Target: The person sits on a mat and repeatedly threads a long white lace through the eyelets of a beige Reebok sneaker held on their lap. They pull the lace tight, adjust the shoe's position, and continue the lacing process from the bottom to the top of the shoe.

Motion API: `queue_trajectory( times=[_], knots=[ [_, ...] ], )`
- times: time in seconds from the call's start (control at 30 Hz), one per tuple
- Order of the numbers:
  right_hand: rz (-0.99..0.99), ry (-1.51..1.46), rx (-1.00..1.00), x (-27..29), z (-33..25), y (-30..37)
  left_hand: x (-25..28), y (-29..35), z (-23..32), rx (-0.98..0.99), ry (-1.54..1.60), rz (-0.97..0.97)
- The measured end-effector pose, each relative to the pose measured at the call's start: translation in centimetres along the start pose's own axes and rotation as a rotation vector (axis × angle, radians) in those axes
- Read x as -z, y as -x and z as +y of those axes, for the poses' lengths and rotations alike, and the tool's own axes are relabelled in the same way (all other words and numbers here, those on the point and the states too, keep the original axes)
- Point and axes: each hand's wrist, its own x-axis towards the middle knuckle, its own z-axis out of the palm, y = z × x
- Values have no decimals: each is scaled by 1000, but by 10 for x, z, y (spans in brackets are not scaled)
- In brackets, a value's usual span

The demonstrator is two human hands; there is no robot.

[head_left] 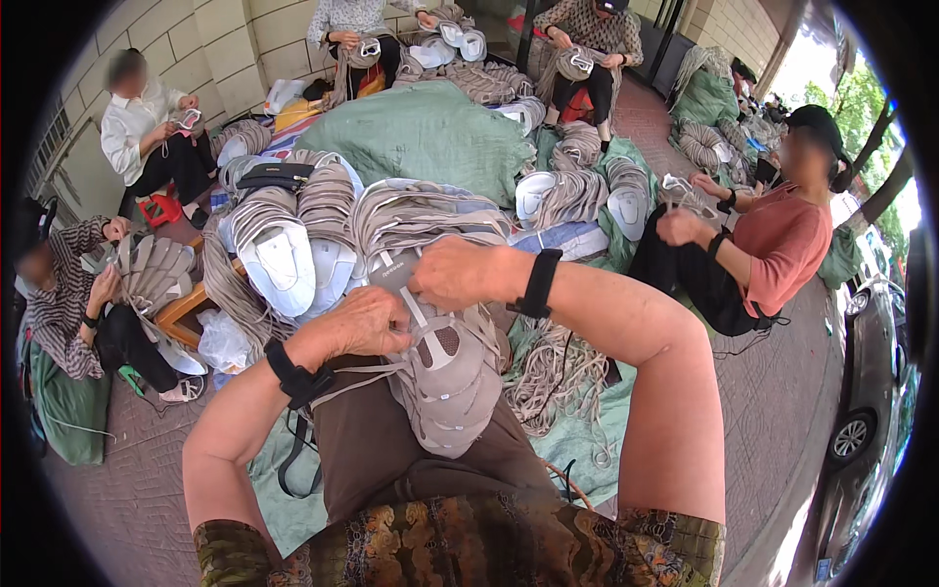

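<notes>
Across my lap lies a grey-beige shoe upper with a dark mesh patch, seemingly nested with others. Its grey tongue points away from me. My left hand is closed at the upper's left edge, fingertips pinched. My right hand is closed at the tongue's right side, its fingertips partly hidden. A pale strip runs between the two hands. A thin lace trails left below my left hand. Just beyond my hands are bundled shoe uppers with their laces.
More stacked uppers stand ahead left, with a black pouch on top. Loose laces lie right of my knee. A big green sack fills the middle. Several people sit around handling uppers. A parked car stands at far right.
</notes>
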Motion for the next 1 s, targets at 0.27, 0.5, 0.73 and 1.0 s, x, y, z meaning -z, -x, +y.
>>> queue_trajectory(
  times=[0.27, 0.5, 0.73, 1.0],
  knots=[
    [73, -63, 89, 33, -44, 37, 3, 25, 57, -136, 10, 6],
    [-9, -115, 135, 30, -77, 70, -22, 54, 87, -291, -159, 82],
    [-16, -463, 141, 12, -41, 47, -6, 68, 69, -221, -143, 85],
    [-203, -280, 55, 30, -48, 39, -27, 70, 65, -136, -103, 260]
  ],
)
